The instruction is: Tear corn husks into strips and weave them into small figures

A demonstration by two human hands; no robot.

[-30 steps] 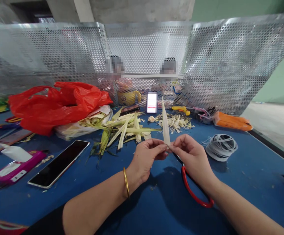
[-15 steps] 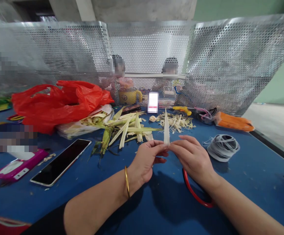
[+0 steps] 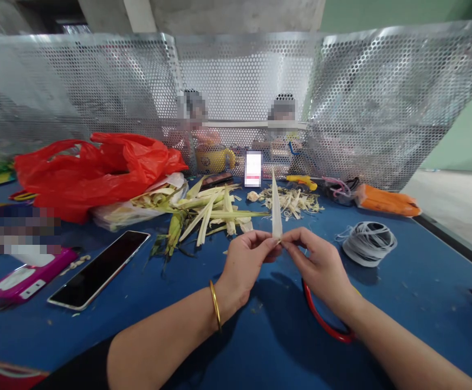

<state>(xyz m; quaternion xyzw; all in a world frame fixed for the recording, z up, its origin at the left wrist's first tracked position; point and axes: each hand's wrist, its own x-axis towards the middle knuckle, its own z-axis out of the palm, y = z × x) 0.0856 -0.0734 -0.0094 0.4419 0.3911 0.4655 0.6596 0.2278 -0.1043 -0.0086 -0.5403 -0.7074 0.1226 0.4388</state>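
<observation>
A pale, pointed strip of corn husk [image 3: 276, 211] stands upright between my hands, its tip pointing away from me. My left hand [image 3: 244, 265] pinches its lower end between thumb and fingers. Right beside it, my right hand [image 3: 320, 265] is closed in a pinch at the same lower end, fingertips touching the strip. Under my right hand lies a red scissor-like handle [image 3: 321, 317], mostly covered. Beyond my hands is a loose pile of green and pale husk pieces [image 3: 209, 211], with a heap of thin shreds [image 3: 295, 201] to its right.
A grey ball of string [image 3: 369, 245] sits right. Left are a phone [image 3: 99, 271], a purple box [image 3: 28, 276] and a red plastic bag [image 3: 109, 168]. Behind are a yellow glue gun-like tool [image 3: 303, 180], an orange packet [image 3: 388, 200] and a perforated metal screen [image 3: 236, 70], with people beyond.
My right hand's fingers have drawn together from a looser spread into a pinch at the strip's base. The husk strip leans slightly further left.
</observation>
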